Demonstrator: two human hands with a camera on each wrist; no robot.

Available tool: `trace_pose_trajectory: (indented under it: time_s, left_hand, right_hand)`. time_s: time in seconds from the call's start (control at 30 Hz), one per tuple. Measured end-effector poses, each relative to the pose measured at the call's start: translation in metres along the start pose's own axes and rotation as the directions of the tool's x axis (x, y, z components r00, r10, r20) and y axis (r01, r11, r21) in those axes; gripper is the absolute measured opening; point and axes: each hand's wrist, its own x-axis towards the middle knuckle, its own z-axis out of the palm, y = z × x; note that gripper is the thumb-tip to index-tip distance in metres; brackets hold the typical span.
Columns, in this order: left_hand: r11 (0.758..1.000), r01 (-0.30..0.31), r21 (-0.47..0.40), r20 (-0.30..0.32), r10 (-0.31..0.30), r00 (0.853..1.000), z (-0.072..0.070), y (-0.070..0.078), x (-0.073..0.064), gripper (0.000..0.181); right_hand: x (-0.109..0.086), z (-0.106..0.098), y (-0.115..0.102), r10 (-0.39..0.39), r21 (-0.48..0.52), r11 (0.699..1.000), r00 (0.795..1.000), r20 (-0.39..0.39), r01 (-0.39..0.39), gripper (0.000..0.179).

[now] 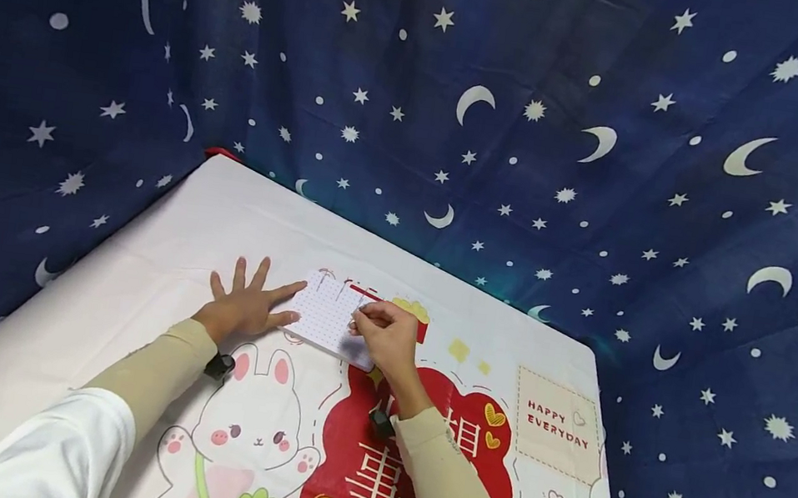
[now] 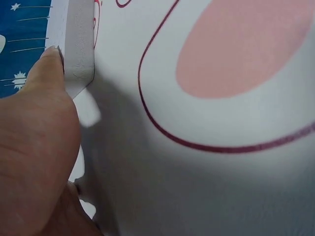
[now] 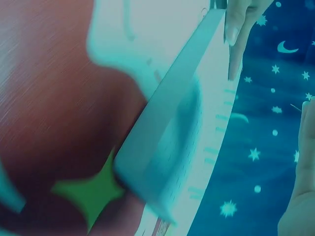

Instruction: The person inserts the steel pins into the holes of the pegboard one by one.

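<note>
A white board (image 1: pixel 322 319) with a grid of small dots lies on the table. Several thin metal needles (image 2: pixel 29 39) stand out of its face, seen side-on in the left wrist view. My left hand (image 1: pixel 243 308) is spread flat at the board's left end, with thumb and index finger touching its edge. Over the board's right part, my right hand (image 1: pixel 393 337) pinches a thin needle between thumb and fingertips. Only a short bit of that needle (image 3: pixel 296 107) shows in the right wrist view; the fingers hide the rest.
The tabletop has a printed cover with a rabbit (image 1: pixel 255 424), a red patch (image 1: pixel 339 477) and a "Happy everyday" panel (image 1: pixel 557 425). A dark blue curtain (image 1: pixel 409 175) with moons and stars hangs behind the table and at both sides.
</note>
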Motion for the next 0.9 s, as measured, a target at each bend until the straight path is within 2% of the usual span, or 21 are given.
trace_pose_trajectory:
  time_s: [0.2,0.47,0.7,0.9]
  left_hand:
    - [1.000,0.000,0.029,-0.003,0.000,1.000,0.004,-0.001,0.000,0.073]
    - [0.999,-0.021,0.042,-0.018,0.022,1.000,-0.005,0.005,0.007,0.072]
    - [1.000,-0.003,0.019,-0.013,0.004,1.000,-0.005,-0.003,0.004,0.073]
    - [1.000,-0.011,0.000,-0.011,0.011,1.000,-0.003,-0.008,0.001,0.073]
  right_hand:
    - [0.013,0.025,0.003,0.033,0.000,0.999,0.999,0.008,-0.033,0.009]
    - [0.040,0.044,0.008,0.031,0.012,0.999,0.998,-0.046,-0.031,0.008]
    - [0.050,0.060,0.018,0.030,-0.045,0.999,0.999,0.024,-0.029,0.009]
    - [0.050,0.071,0.025,0.013,-0.149,0.989,1.000,0.015,-0.011,0.007]
